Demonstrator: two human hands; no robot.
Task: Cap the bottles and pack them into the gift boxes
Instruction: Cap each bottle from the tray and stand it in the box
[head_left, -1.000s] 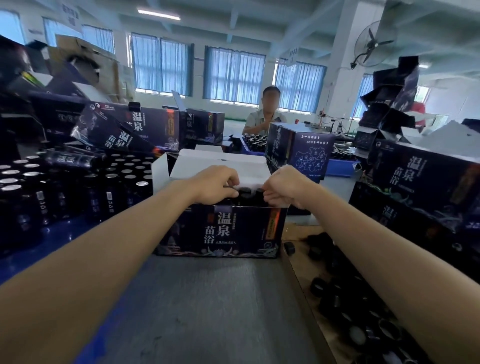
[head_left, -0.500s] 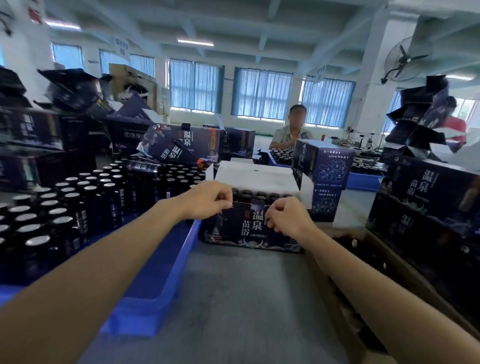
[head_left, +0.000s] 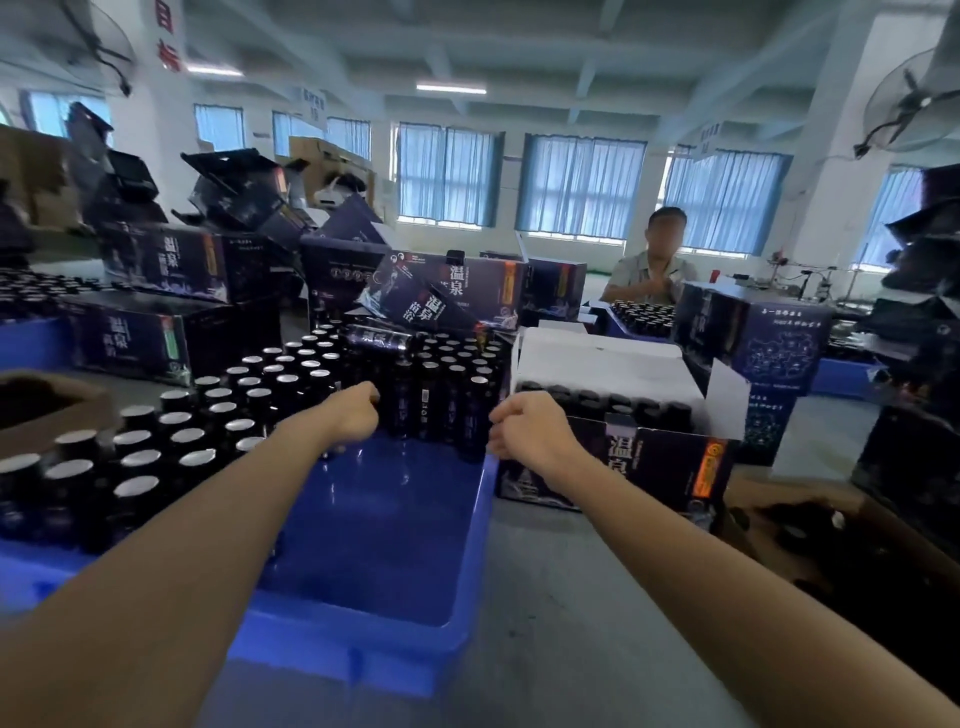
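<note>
A blue crate (head_left: 374, 545) in front of me holds several dark bottles (head_left: 182, 436) with silver tops on its left side, and black-topped ones (head_left: 447, 395) at the back. My left hand (head_left: 358, 415) hovers over the crate right beside the back bottles, fingers curled, with nothing seen in it. Just off the crate's right rim is my right hand (head_left: 524, 431), also curled and holding nothing. To its right stands an open dark gift box (head_left: 654, 462) with white flaps up and a row of capped bottles (head_left: 597, 400) inside.
A cardboard box of black caps (head_left: 810, 525) sits at the right. One bottle (head_left: 379, 340) lies across the others. Stacked gift boxes (head_left: 171, 338) crowd the left, back and right. Another cardboard box (head_left: 47, 405) is at the left. A person (head_left: 654, 265) sits across.
Both hands left the gift box's front edge and moved left to the blue crate. My view swung left, so the box now sits at the right.
</note>
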